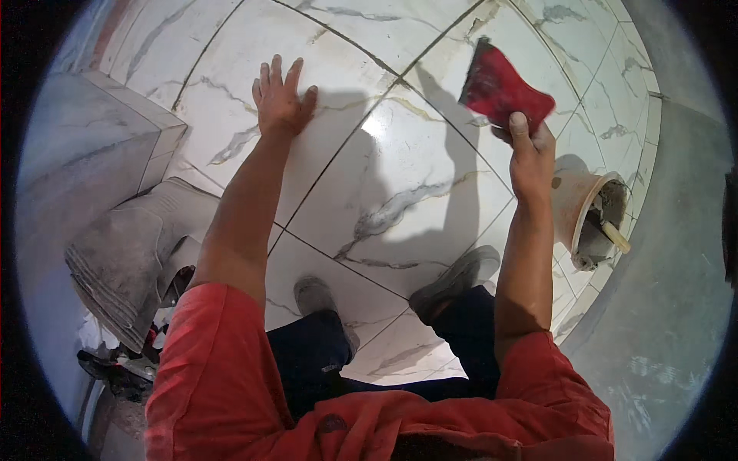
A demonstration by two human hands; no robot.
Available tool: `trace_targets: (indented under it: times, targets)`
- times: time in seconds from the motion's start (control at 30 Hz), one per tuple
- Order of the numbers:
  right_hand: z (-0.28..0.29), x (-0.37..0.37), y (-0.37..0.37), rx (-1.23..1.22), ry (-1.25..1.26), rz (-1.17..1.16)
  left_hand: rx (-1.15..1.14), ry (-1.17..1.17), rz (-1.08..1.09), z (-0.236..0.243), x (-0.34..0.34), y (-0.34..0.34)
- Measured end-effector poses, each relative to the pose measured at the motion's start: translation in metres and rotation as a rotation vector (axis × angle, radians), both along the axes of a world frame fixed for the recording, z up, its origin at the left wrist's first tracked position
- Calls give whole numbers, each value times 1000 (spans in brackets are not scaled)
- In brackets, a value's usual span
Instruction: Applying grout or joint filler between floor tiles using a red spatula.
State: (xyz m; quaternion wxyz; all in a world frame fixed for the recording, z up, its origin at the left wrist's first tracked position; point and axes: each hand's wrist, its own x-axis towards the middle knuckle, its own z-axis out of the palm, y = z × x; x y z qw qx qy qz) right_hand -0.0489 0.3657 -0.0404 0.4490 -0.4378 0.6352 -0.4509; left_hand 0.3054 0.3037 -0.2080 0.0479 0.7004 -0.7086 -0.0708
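My right hand (526, 157) grips a red scraper (503, 88) by its narrow end, thumb on top. Its wide far edge is dark, and grey smears mark its face. The scraper is held above marble-patterned floor tiles (415, 184). To the left, my left hand (283, 100) is open with fingers spread over a tile; whether the palm presses on it I cannot tell. Dark joint lines run between the tiles, with brownish residue along some of them.
A bucket (573, 200) smeared with grey mix stands at the right, a pale tool handle (615, 237) sticking out of it. On the left lie a crumpled grey sack (127, 246) and dark clutter (115, 373) beside a tiled ledge (92, 138). A grey wall (676, 253) bounds the right side.
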Motion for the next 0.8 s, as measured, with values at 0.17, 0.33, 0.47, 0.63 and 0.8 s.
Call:
trace_targets:
  times: [0.17,0.33,0.47,0.63,0.8]
  targets:
    - [-34,-17,-13,219,-119,67,-100,28,-46,-8,2,0]
    - [-72,-19,-12,125,-836,-33,-152,25,-66,-4,-1,-2]
    - [-117,-19,-11,163,-877,-223,-164,14,-79,-4,-5,-3]
    - [-114,0,-20,95,-981,-235,-196,19,-91,-6,-1,-3]
    - [-105,-4,-39,208,-307,-135,-189,40,-86,-6,-1,-1]
